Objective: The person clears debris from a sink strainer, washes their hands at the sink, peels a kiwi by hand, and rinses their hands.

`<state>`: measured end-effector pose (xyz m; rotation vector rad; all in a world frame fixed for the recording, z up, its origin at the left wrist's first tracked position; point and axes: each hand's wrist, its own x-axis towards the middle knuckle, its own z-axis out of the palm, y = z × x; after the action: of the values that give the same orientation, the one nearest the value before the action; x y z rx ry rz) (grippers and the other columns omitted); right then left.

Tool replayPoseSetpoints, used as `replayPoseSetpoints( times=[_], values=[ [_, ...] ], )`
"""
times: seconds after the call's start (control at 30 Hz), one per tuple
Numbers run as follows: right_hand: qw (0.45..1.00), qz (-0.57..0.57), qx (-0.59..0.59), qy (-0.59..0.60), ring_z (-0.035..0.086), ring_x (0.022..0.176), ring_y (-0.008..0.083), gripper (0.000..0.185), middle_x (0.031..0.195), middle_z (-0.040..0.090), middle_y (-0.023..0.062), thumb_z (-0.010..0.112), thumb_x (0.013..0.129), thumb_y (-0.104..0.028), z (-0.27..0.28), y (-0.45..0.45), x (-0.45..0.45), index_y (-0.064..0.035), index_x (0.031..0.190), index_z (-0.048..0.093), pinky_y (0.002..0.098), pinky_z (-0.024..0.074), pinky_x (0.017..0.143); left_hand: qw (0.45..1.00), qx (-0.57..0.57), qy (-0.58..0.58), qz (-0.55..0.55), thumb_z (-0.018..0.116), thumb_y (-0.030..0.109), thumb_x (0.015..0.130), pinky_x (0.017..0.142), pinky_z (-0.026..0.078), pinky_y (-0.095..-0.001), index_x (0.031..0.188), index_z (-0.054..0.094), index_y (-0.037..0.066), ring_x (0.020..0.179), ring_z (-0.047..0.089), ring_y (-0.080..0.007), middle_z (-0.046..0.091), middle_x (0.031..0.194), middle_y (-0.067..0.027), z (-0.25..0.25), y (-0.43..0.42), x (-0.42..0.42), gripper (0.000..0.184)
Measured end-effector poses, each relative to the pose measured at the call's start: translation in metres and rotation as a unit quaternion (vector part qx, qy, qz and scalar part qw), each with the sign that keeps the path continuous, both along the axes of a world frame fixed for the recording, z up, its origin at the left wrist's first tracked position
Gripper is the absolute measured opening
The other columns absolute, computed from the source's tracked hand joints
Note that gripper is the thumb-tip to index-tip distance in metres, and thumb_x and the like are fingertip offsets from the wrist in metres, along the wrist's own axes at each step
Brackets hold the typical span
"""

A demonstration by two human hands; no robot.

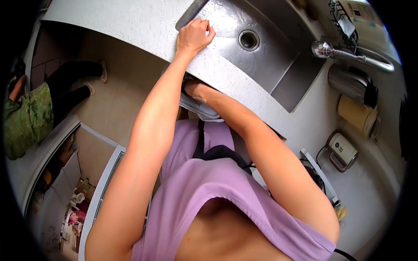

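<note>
Head view shows a pale grey, see-through plastic item (201, 108), perhaps a container, below the front edge of the speckled white counter (109, 19), just in front of the person's lilac top (204, 178). The right hand (192, 88) reaches in under that edge, right beside the plastic; its fingers are lost in shadow, so whether they are spread, closed or gripping something cannot be told. Above it, the left hand (193, 37) lies at the near corner of the steel sink (226, 21), fingers curled in to a loose fist; any hold on the rim is hidden.

A round drain (249, 40) sits in the basin's floor, with drops of water about it. Past the sink's far end stand a chrome tap (379, 64), a steel kettle (348, 82), a beige cylindrical vessel (355, 114) and a cream appliance (344, 148). Well apart, at the left, another person (28, 119) in a green patterned top and dark trousers is partly in view.
</note>
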<state>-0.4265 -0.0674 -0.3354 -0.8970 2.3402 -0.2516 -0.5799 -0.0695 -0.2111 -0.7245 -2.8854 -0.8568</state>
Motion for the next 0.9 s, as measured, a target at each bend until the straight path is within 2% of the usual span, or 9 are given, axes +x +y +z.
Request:
replayPoseSetpoints(
  times=[0.1,0.2,0.5,0.63,0.77,0.8,0.9],
  values=[
    [1.0,-0.005,0.006,0.007,0.061,0.073,0.0288,0.018,0.082,0.063,0.0142,0.051,0.083,-0.013,0.004,0.001,0.002,-0.0031,0.094,0.062,0.0369,0.0495,0.07,1.0,-0.017,0.009,-0.007,0.057,0.027,0.08,0.061,0.054,-0.0374,0.075,0.064,0.007,0.072,0.065,-0.0259,0.063,0.074,-0.0099,0.004,0.0,-0.001,0.021],
    [1.0,-0.015,0.01,0.01,0.061,0.072,0.0289,0.018,0.082,0.062,0.0142,0.051,0.083,-0.013,0.001,0.002,0.001,-0.0029,0.094,0.061,0.0369,0.0494,0.07,1.0,-0.001,0.006,-0.007,0.057,0.025,0.082,0.062,0.053,-0.0392,0.074,0.063,0.006,0.07,0.064,-0.028,0.062,0.076,-0.009,0.004,0.0,0.0,0.022],
    [0.998,-0.05,0.017,0.025,0.06,0.069,0.0293,0.018,0.08,0.061,0.0141,0.051,0.083,-0.013,0.009,0.018,0.01,-0.0022,0.094,0.06,0.0368,0.0492,0.069,1.0,-0.012,-0.011,0.0,0.057,0.024,0.082,0.063,0.053,-0.0379,0.073,0.063,0.007,0.071,0.064,-0.0272,0.062,0.076,-0.0087,0.005,0.0,0.001,0.02],
    [0.991,-0.131,0.003,0.029,0.059,0.068,0.0294,0.018,0.079,0.061,0.0141,0.051,0.083,-0.013,0.044,0.034,0.035,-0.0019,0.094,0.06,0.0368,0.049,0.068,0.999,0.015,-0.021,0.027,0.057,0.024,0.082,0.064,0.053,-0.0384,0.074,0.062,0.007,0.071,0.064,-0.0274,0.062,0.077,-0.0083,-0.009,0.001,-0.002,0.02],
    [0.972,-0.205,-0.117,0.015,0.059,0.073,0.0294,0.015,0.081,0.059,0.0136,0.052,0.083,-0.012,0.101,0.059,0.059,-0.0026,0.092,0.06,0.0372,0.0486,0.07,0.999,-0.009,-0.034,0.014,0.056,0.024,0.083,0.065,0.053,-0.0386,0.075,0.062,0.007,0.072,0.064,-0.0269,0.063,0.078,-0.0079,0.004,0.0,0.0,0.02],
    [0.952,-0.235,-0.194,0.0,0.058,0.078,0.0294,0.012,0.084,0.058,0.0132,0.054,0.083,-0.011,0.119,0.066,0.066,-0.0035,0.09,0.059,0.0376,0.0481,0.072,1.0,-0.023,-0.02,0.001,0.056,0.024,0.083,0.065,0.053,-0.0386,0.075,0.063,0.008,0.072,0.064,-0.0265,0.063,0.078,-0.0078,0.007,0.0,0.001,0.02],
    [0.946,-0.246,-0.208,0.023,0.057,0.079,0.028,0.011,0.081,0.053,0.011,0.056,0.082,-0.014,0.159,0.08,0.082,-0.004,0.085,0.054,0.0387,0.0474,0.068,1.0,-0.006,0.003,-0.008,0.055,0.027,0.083,0.062,0.054,-0.0382,0.074,0.064,0.009,0.072,0.065,-0.0256,0.063,0.077,-0.0084,0.001,-0.001,0.0,0.022]
  ],
)
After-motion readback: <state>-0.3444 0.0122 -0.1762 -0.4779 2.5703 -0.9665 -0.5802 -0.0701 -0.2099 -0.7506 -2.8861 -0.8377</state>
